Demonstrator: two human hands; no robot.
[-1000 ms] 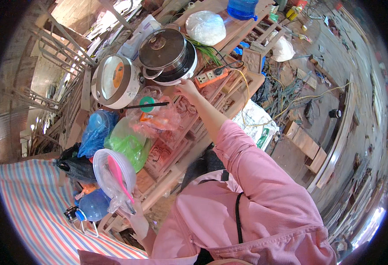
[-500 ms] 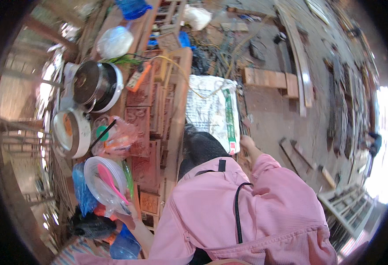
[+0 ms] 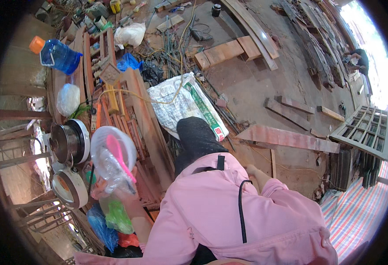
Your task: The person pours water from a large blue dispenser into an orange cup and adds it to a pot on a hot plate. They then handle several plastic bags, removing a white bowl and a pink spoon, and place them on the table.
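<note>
My left hand (image 3: 134,173) is closed around the side of a white round plastic bowl (image 3: 130,145), raised over the left bench. Inside lie a pink plastic spoon (image 3: 119,157) and a crumpled clear plastic bag (image 3: 108,170); the bowl and bag hide most of the fingers. Below that hand are a green plastic bag (image 3: 119,216) and a blue plastic bag (image 3: 103,227). My right hand (image 3: 251,170) is low beside my right knee, near a reddish wooden beam (image 3: 291,140). Its fingers are too small and partly covered to read.
A steel pot (image 3: 63,143) and a white round appliance (image 3: 70,187) stand at the left. Beyond them are a white bundle (image 3: 68,100) and a blue water jug (image 3: 61,57). A white sack (image 3: 176,104) lies ahead. Wooden blocks (image 3: 224,53) and a window frame (image 3: 361,132) are at the right.
My left hand has moved forward and up with the bowl, spoon and clear bag. The view has turned, showing more floor at the right. My right hand stays low beside my knee.
</note>
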